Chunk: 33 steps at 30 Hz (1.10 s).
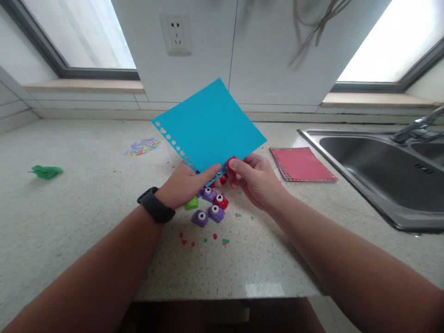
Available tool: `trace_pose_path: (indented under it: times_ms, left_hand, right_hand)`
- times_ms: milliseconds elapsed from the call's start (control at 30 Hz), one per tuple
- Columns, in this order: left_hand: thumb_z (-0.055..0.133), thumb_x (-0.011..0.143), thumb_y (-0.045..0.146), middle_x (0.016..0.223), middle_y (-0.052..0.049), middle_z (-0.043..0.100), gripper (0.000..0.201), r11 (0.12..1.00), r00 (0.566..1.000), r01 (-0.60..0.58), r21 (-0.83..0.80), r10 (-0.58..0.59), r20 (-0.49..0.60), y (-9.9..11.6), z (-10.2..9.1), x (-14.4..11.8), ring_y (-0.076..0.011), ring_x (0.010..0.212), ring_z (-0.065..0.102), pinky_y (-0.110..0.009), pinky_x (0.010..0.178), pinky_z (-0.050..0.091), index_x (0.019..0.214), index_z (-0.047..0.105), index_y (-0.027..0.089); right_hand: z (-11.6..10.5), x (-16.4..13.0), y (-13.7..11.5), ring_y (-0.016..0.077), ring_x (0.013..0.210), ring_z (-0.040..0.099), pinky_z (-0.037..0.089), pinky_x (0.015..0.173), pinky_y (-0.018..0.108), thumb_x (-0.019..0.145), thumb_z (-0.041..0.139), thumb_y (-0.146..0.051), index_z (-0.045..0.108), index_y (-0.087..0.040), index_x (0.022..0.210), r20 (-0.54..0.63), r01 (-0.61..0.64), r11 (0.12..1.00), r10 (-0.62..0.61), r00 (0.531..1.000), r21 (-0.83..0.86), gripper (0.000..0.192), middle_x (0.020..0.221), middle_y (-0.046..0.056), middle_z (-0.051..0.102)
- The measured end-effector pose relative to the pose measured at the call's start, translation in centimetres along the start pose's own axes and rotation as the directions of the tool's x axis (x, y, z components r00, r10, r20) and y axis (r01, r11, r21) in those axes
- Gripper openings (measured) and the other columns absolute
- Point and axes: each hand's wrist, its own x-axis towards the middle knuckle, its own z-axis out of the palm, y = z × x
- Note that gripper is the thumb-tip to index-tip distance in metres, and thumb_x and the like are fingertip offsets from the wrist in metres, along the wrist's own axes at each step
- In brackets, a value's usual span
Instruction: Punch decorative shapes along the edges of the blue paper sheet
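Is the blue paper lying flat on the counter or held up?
Held up. The blue paper tilts above the counter, pinched by the left hand while the right hand holds a red punch.

No readable text, labels or numbers anywhere (wall socket (177, 34) plain, unmarked).

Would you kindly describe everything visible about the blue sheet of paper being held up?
The blue paper sheet is a thin, flat, turquoise square held tilted like a diamond above the counter. Its lower-left edge carries a row of small punched holes, hearts and stars among them. The left hand pinches its lower corner; the right hand holds a small red punch against that edge.
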Motion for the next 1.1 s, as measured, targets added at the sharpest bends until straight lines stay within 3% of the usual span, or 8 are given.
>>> trace_pose_path:
  times_ms: [300,433,500,600,700,767,933,1100]
  left_hand:
    - [0.064,0.091,0.045,0.090,-0.008,0.075,0.041,0.997,0.995,0.035,-0.066,-0.040,-0.089,0.1,-0.6,0.0,-0.0159,0.066,0.067,-0.030,0.066,0.055,0.116,0.069,0.013]
    - [0.065,0.089,0.048,0.102,-0.010,0.075,0.042,0.991,0.987,0.072,-0.116,-0.088,-0.136,-0.7,-1.1,0.2,-0.0170,0.074,0.069,-0.028,0.063,0.053,0.116,0.069,0.016]
    - [0.064,0.090,0.049,0.099,-0.010,0.076,0.043,0.987,0.983,0.096,-0.125,-0.114,-0.143,-0.9,-1.3,0.3,-0.0152,0.069,0.066,-0.024,0.056,0.048,0.117,0.070,0.016]
    - [0.063,0.091,0.046,0.089,-0.009,0.075,0.043,0.984,0.979,0.113,-0.140,-0.134,-0.151,-0.5,-1.5,0.5,-0.0111,0.057,0.058,-0.021,0.047,0.040,0.118,0.069,0.013]
    - [0.064,0.090,0.041,0.088,-0.010,0.075,0.042,0.975,0.974,0.115,-0.192,-0.149,-0.171,-0.1,-1.6,0.7,-0.0106,0.054,0.056,-0.022,0.046,0.039,0.117,0.069,0.010]
    - [0.064,0.089,0.040,0.090,-0.011,0.075,0.038,0.968,0.972,0.108,-0.227,-0.150,-0.179,-0.2,-1.7,0.8,-0.0106,0.055,0.057,-0.022,0.046,0.040,0.110,0.071,0.009]
    - [0.064,0.089,0.037,0.088,-0.011,0.074,0.030,0.943,0.979,0.085,-0.323,-0.139,-0.148,-1.4,-2.1,1.0,-0.0124,0.059,0.060,-0.023,0.047,0.043,0.097,0.073,0.010]
    - [0.065,0.087,0.031,0.090,-0.011,0.074,0.022,0.907,0.981,0.116,-0.406,-0.170,-0.099,-1.6,-2.2,1.0,-0.0129,0.060,0.062,-0.023,0.047,0.045,0.093,0.070,0.010]
  right_hand:
    - [-0.6,0.1,-0.4,0.0124,0.057,0.056,0.041,0.051,0.026,0.083,0.072,-0.033,0.055,-0.017,0.073,-0.142,-0.003,0.998,0.011,0.990,0.056,0.025,0.058,-0.004,0.050]
    - [-1.8,-0.2,-1.1,0.0121,0.057,0.051,0.039,0.054,0.028,0.089,0.063,-0.040,0.061,-0.017,0.079,-0.145,-0.050,0.973,0.018,0.989,-0.224,0.025,0.063,-0.002,0.051]
    - [-2.2,-0.4,-1.6,0.0127,0.059,0.050,0.038,0.055,0.029,0.092,0.058,-0.046,0.063,-0.016,0.081,-0.124,-0.096,0.871,0.041,0.991,-0.482,0.032,0.066,0.000,0.054]
    - [-2.3,-0.7,-2.5,0.0151,0.065,0.052,0.037,0.060,0.031,0.093,0.054,-0.048,0.066,-0.016,0.082,-0.045,-0.066,0.587,0.049,0.998,-0.807,0.036,0.072,0.004,0.059]
    - [-2.2,-1.1,-3.1,0.0156,0.065,0.051,0.034,0.061,0.032,0.092,0.054,-0.046,0.067,-0.016,0.080,0.082,0.065,0.284,0.049,0.995,-0.957,0.035,0.072,0.005,0.062]
    - [-2.2,-1.3,-3.3,0.0160,0.065,0.052,0.034,0.061,0.032,0.092,0.054,-0.045,0.067,-0.017,0.078,0.149,0.134,0.151,0.093,0.985,-0.979,0.034,0.072,0.007,0.063]
    - [-2.3,-1.7,-3.5,0.0172,0.065,0.055,0.029,0.059,0.032,0.094,0.049,-0.046,0.070,-0.018,0.075,0.209,0.234,-0.070,0.253,0.945,-0.970,0.040,0.073,0.009,0.067]
    - [-2.4,-1.7,-3.7,0.0169,0.063,0.056,0.027,0.058,0.033,0.097,0.044,-0.046,0.069,-0.018,0.073,0.262,0.309,-0.099,0.327,0.908,-0.946,0.044,0.073,0.008,0.069]
